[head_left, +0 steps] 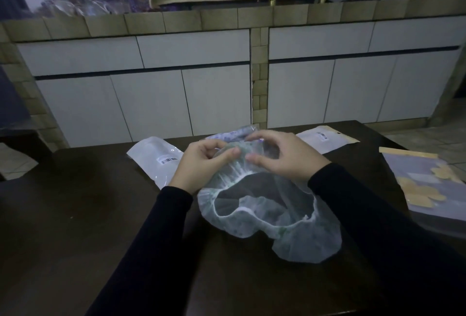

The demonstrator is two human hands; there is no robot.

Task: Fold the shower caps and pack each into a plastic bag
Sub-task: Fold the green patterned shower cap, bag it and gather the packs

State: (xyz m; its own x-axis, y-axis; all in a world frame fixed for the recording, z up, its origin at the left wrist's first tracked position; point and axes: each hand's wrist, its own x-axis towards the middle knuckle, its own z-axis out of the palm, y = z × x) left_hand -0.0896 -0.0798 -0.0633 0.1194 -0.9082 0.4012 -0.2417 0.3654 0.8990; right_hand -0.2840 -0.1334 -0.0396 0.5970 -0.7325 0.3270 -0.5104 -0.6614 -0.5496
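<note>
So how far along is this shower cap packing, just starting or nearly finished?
Hard to say overall. A bag with a barcode label lies left of the hands and another labelled bag sits at the far right of the dark table; whether either is filled I cannot tell. In hand: the left hand and right hand pinch the far edge of a translucent shower cap, its elastic opening gaping. It is neither folded nor bagged.

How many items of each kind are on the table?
Shower cap, held by left hand and right hand: 1
White bags: 2
Patterned packs: 2
Total: 5
</note>
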